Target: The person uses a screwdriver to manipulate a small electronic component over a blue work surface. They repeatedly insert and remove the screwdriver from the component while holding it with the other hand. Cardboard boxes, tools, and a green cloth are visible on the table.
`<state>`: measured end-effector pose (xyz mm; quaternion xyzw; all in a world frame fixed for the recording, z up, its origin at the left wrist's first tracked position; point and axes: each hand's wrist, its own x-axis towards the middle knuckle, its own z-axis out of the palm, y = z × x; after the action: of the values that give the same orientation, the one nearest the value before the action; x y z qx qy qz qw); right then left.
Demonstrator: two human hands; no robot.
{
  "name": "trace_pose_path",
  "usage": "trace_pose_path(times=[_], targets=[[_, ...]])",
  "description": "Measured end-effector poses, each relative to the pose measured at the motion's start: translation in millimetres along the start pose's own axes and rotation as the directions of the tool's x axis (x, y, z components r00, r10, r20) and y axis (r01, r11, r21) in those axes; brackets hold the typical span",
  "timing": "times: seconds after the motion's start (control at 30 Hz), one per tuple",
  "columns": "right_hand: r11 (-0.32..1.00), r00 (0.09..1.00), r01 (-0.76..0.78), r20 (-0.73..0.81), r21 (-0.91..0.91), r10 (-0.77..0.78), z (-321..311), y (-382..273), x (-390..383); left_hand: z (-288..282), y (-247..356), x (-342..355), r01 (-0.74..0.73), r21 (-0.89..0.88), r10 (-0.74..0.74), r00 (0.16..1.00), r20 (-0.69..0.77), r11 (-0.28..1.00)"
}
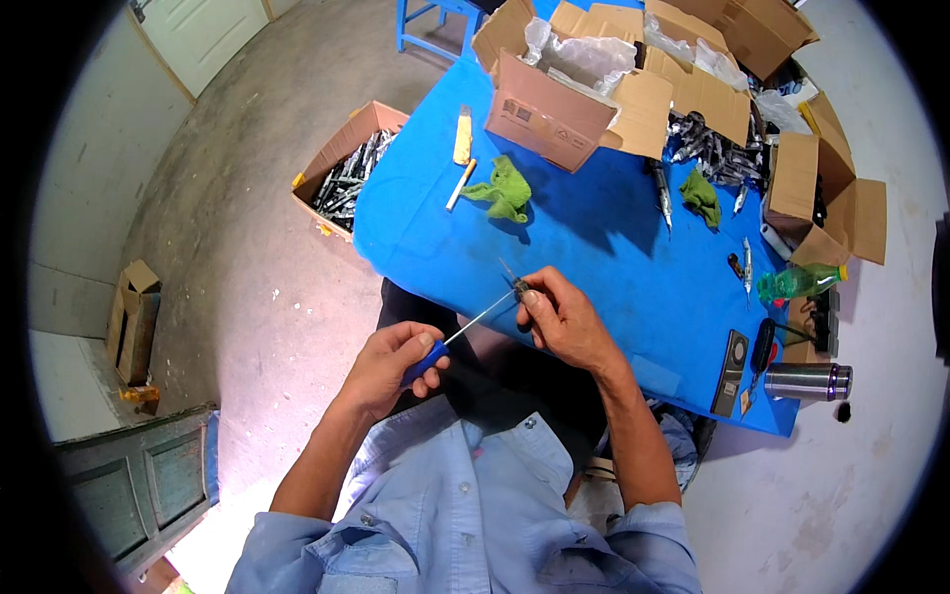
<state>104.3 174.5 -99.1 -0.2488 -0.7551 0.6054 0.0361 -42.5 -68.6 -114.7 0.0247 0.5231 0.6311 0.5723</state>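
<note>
- On the floor at far left, I am seeing a tall cardboard box (134, 332); its contents are not showing clearly.
- Beside the bench (426, 238), an open carton (315, 173) is holding a heap of slim black and silver pieces (361, 173).
- The left hand (401, 366) is closing around the blue handle of a screwdriver (427, 360), whose shaft is slanting up to the right.
- The right hand (564, 322) is pinching a small dark part (521, 288) by the bench's near edge; the shaft is reaching it, but I am not making out whether the tip is engaging.
- Farther back, an open box (549, 109) is holding crumpled clear plastic (599, 61).
- Next to it, another open box (703, 99) is also showing plastic, and loose slim pieces (717, 148) are piling up beside it.
- Near the right edge, I am viewing a green bottle (804, 283) and a steel flask (804, 381).
- Rightmost, an open carton (836, 213) is holding something dark, mostly hidden.
</note>
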Motion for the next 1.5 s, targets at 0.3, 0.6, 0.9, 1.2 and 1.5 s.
trace_pose_path(times=[0.3, 0.6, 0.9, 1.2, 1.5], targets=[[1.000, 1.000, -0.004, 0.001, 0.003, 0.004, 0.6, 2.0, 1.2, 8.7, -2.9, -5.6, -0.164, 0.219, 0.176, 0.984, -0.037, 0.962], [0.997, 0.998, 0.067, 0.016, 0.035, -0.068, 2.0, 10.1, 3.1, 7.5, -9.3, -4.0, -0.228, 0.223, 0.244, 0.969, -0.046, 0.948], [0.997, 0.997, 0.072, 0.010, 0.014, -0.072, 2.0, 8.6, 2.7, 1.3, 1.0, -0.2, 0.009, 0.011, -0.009, 1.000, -0.022, 1.000], [0.997, 0.998, 0.068, 0.006, 0.038, -0.069, 2.9, 9.9, 3.3, 8.4, -3.0, -6.0, -0.184, 0.173, 0.195, 0.980, -0.044, 0.968], [0.997, 0.997, 0.074, 0.002, 0.038, -0.074, 3.0, 10.1, 3.1, 0.5, -11.6, -2.8, -0.234, 0.168, 0.243, 0.970, -0.033, 0.958]])
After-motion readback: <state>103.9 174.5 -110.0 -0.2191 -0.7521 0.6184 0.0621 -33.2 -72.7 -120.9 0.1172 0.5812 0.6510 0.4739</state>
